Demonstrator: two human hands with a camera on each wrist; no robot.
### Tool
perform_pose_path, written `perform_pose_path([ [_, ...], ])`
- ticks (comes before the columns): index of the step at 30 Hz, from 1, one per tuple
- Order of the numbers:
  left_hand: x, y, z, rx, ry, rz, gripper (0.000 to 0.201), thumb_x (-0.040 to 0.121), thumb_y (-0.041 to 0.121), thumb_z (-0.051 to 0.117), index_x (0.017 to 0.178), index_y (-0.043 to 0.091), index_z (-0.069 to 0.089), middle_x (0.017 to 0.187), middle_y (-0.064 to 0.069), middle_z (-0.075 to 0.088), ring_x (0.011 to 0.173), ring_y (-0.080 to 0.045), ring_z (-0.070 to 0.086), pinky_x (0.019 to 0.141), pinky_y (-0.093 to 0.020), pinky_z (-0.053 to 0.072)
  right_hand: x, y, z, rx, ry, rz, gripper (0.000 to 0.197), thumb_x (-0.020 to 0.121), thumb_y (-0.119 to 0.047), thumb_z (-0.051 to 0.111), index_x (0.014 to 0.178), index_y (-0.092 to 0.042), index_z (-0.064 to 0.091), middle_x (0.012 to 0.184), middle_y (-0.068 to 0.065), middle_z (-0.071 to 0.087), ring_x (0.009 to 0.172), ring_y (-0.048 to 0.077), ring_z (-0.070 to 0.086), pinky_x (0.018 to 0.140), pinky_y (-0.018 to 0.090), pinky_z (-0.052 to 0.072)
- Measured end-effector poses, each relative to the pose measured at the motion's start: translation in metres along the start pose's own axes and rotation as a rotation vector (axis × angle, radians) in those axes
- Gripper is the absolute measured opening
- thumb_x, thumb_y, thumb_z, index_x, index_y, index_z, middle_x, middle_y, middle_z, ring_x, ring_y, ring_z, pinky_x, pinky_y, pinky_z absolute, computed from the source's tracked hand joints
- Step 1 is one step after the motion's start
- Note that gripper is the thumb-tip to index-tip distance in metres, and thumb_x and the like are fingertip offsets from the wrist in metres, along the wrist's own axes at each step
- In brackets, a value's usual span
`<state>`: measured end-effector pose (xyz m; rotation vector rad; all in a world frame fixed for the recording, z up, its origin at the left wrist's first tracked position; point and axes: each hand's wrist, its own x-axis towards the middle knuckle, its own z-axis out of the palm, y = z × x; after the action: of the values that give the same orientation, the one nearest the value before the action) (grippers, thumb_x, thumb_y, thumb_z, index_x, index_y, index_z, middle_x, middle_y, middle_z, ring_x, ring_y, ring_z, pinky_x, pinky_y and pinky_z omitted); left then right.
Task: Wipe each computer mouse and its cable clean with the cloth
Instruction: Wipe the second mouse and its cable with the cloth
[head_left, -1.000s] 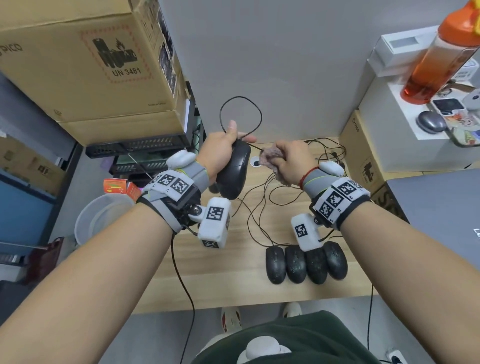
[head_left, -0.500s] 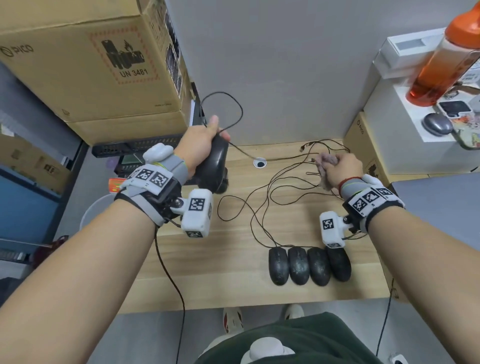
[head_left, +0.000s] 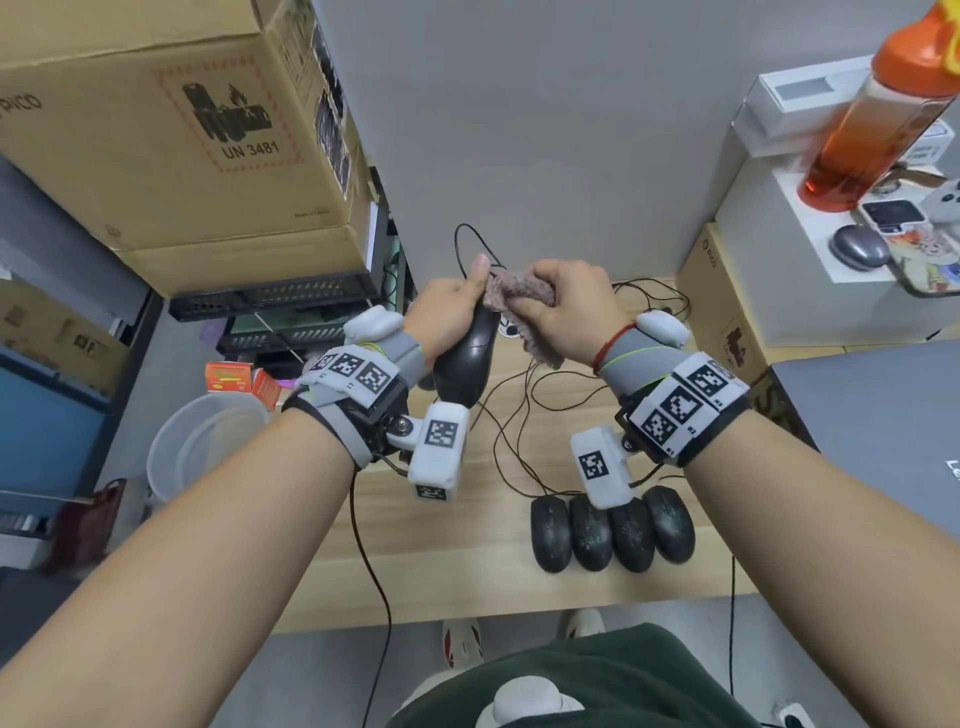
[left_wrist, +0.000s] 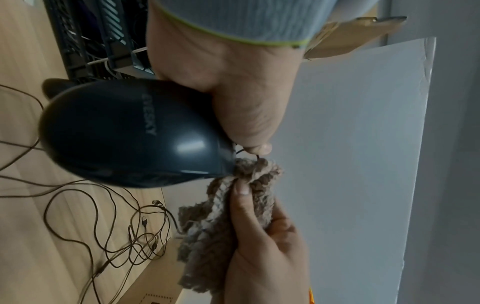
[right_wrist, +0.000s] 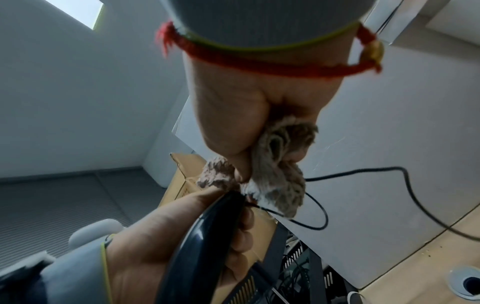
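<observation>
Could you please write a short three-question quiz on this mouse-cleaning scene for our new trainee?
1. True or false: the left hand holds a black mouse lifted off the wooden desk.
2. Which does the right hand grip? A) the brown cloth B) a spray bottle C) a sponge
3. How many mice lie side by side in the row of mice on the desk?

Key
1. True; the thumb lies along the mouse's side, near its front end.
2. A; the bunched cloth sits at the front end of the held mouse, where the cable comes out.
3. Four.
</observation>
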<state>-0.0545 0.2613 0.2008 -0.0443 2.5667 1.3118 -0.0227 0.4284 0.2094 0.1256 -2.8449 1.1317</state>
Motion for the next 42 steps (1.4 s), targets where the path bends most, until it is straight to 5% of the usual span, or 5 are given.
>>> perform_pose_path([
  [4, 0.002, -0.006, -0.003, -0.152, 0.010, 0.008, 0.056, 0.100, 0.051, 0.056, 0.057, 0.018, 0.043, 0.053, 0.005, 0.043, 0.051, -0.012, 0.039, 0.056, -0.026, 0.031, 0.000, 0.003, 0.004, -0.093, -0.081, -0.010, 0.032, 0.088, -0.032, 0.069, 0.065, -0.023, 0.049, 0.059, -0.006, 0.051, 0.070, 0.025, 0.048, 0.062, 0.030, 0.026],
  [8, 0.000, -0.004, -0.006, -0.317, -0.026, -0.002, 0.031, 0.099, 0.034, 0.060, 0.080, 0.012, 0.072, 0.065, 0.002, 0.066, 0.060, -0.015, 0.057, 0.068, -0.027, 0.045, 0.000, 0.007, 0.009, -0.108, -0.119, -0.026, 0.016, 0.088, -0.031, 0.068, 0.084, -0.016, 0.064, 0.072, 0.002, 0.060, 0.075, 0.025, 0.053, 0.065, 0.029, 0.034],
  [16, -0.010, 0.007, -0.006, -0.356, -0.106, -0.002, 0.033, 0.100, 0.025, 0.051, 0.068, 0.020, 0.057, 0.055, 0.003, 0.051, 0.049, -0.014, 0.049, 0.049, -0.021, 0.038, 0.003, 0.029, 0.022, -0.083, -0.154, 0.044, 0.007, 0.088, -0.027, 0.067, 0.082, -0.023, 0.064, 0.076, 0.003, 0.066, 0.080, 0.026, 0.060, 0.071, 0.034, 0.049],
  [32, 0.004, -0.007, -0.059, -0.289, 0.057, -0.093, 0.028, 0.095, 0.025, 0.055, 0.068, 0.020, 0.060, 0.066, -0.005, 0.054, 0.062, -0.022, 0.054, 0.061, -0.028, 0.042, -0.007, 0.099, -0.027, -0.250, -0.039, 0.608, 0.009, 0.081, -0.009, 0.065, 0.089, -0.007, 0.069, 0.081, 0.010, 0.068, 0.088, 0.031, 0.066, 0.072, 0.031, 0.050],
  [42, -0.010, 0.015, -0.005, -0.046, -0.059, -0.073, 0.065, 0.095, 0.074, 0.036, 0.086, 0.019, 0.068, 0.106, -0.010, 0.070, 0.103, -0.028, 0.063, 0.100, -0.039, 0.046, 0.021, 0.007, -0.023, -0.093, 0.144, 0.091, 0.027, 0.088, -0.032, 0.063, 0.081, -0.006, 0.065, 0.075, 0.012, 0.066, 0.076, 0.034, 0.058, 0.065, 0.034, 0.040],
])
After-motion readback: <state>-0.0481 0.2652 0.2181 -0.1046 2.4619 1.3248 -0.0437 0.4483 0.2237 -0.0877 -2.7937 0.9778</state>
